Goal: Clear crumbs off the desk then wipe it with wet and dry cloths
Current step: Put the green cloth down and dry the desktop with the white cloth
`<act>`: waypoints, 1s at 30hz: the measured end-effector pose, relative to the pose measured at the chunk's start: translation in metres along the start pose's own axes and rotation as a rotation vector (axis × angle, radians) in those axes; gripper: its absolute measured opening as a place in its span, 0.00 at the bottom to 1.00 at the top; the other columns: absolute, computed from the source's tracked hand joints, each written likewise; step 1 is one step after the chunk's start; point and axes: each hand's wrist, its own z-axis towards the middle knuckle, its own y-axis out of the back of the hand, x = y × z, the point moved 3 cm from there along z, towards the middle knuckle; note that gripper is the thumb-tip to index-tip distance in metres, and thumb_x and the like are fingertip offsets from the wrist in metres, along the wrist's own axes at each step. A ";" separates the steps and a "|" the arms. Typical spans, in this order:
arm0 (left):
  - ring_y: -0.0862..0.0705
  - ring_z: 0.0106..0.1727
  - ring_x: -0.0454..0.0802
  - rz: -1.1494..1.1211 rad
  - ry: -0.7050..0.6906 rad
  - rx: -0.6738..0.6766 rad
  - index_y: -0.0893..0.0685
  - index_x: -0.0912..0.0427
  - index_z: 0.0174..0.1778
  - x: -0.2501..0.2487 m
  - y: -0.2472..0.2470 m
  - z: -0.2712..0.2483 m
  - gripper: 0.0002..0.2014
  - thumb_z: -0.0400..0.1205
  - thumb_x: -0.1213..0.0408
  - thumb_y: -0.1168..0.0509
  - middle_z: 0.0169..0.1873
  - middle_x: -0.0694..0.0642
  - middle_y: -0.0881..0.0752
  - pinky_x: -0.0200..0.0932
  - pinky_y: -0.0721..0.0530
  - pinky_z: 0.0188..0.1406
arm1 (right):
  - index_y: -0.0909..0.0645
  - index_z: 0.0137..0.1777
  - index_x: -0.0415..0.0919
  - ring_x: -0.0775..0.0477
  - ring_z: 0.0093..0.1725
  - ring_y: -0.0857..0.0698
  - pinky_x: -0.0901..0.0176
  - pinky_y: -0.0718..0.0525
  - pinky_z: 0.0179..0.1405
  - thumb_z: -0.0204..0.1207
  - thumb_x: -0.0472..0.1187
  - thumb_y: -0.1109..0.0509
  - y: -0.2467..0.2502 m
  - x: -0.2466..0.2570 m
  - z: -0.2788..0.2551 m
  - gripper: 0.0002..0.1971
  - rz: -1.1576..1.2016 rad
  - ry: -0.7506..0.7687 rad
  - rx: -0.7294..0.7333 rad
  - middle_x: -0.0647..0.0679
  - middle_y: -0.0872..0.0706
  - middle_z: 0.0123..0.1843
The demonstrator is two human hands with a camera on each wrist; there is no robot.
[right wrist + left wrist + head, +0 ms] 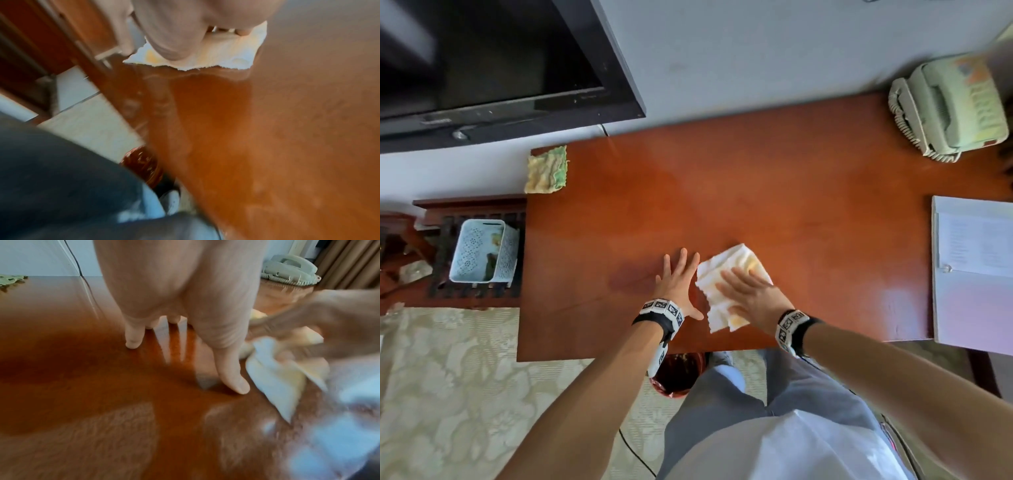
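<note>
Fingers of right hand (751, 298) flat, spread on white cloth (726, 274); left hand (677, 279) splayed on glossy wood surface (791, 192). Cloth's long axis runs near-to-far. Phone (945, 109) far right.

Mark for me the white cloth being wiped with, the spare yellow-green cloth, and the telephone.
white cloth (710, 274), head view, on its bare left part beside the right hand.
yellow-green cloth (546, 169), head view, on its middle, at the desk's far left corner.
telephone (948, 109), head view, on its handset.
</note>
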 end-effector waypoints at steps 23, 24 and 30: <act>0.68 0.88 0.67 -0.181 0.178 -0.086 0.67 0.31 0.86 0.011 0.062 0.056 0.78 0.56 0.50 0.09 0.86 0.42 0.73 0.85 0.44 0.77 | 0.44 0.86 0.47 0.42 0.84 0.39 0.44 0.29 0.73 0.91 0.46 0.50 0.208 -0.189 0.270 0.25 0.054 -0.342 -0.148 0.48 0.43 0.87; 0.68 0.88 0.67 -0.186 0.180 -0.086 0.67 0.30 0.85 0.011 0.061 0.056 0.78 0.56 0.51 0.09 0.86 0.42 0.73 0.85 0.44 0.76 | 0.44 0.86 0.47 0.40 0.82 0.35 0.42 0.25 0.69 0.91 0.45 0.50 0.215 -0.194 0.278 0.24 0.043 -0.350 -0.134 0.47 0.41 0.87; 0.70 0.87 0.66 -0.200 0.184 -0.082 0.68 0.29 0.84 0.014 0.060 0.058 0.78 0.56 0.51 0.09 0.85 0.40 0.74 0.84 0.46 0.78 | 0.45 0.86 0.45 0.39 0.82 0.37 0.42 0.24 0.68 0.90 0.40 0.48 0.210 -0.188 0.269 0.26 0.008 -0.305 -0.111 0.45 0.42 0.87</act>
